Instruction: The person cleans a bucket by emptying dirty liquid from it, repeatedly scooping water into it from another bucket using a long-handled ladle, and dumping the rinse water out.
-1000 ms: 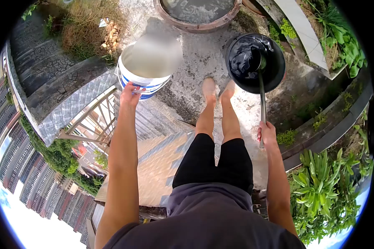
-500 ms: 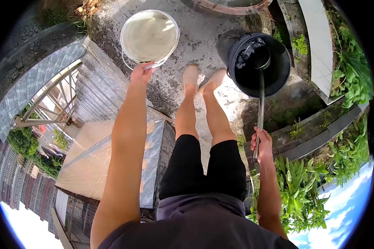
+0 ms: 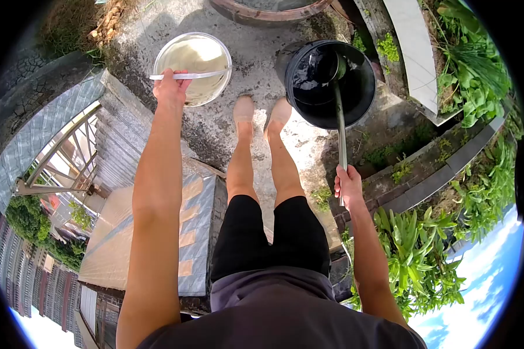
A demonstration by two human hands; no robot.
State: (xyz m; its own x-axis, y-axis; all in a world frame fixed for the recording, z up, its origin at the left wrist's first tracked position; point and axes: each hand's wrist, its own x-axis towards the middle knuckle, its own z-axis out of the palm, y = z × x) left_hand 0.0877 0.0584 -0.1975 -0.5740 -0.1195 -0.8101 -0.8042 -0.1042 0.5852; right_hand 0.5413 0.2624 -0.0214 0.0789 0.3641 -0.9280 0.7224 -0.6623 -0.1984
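My left hand (image 3: 170, 90) is closed around the white handle (image 3: 208, 74) of a white bucket (image 3: 229, 55). The handle is raised across the bucket's mouth, and pale, cloudy liquid shows inside. Whether the bucket's base touches the ground cannot be seen. In my right hand (image 3: 349, 185) is the long metal shaft of a ladle (image 3: 342, 131). Its scoop end reaches into a black bucket (image 3: 362, 96), near dark, shiny liquid. The black bucket is in front of my right foot, on the concrete.
The rim of a large round pot (image 3: 273, 13) shows beyond the buckets. A brick-edged bed (image 3: 419, 195) with green plants (image 3: 413, 256) runs along the right. On the left stand a sheeted box-like structure (image 3: 113, 244) and corrugated panels (image 3: 125, 142).
The white bucket's handle has swung up from the near side to across its mouth, with my left hand on it. The ladle scoop has shifted toward the far side of the black bucket.
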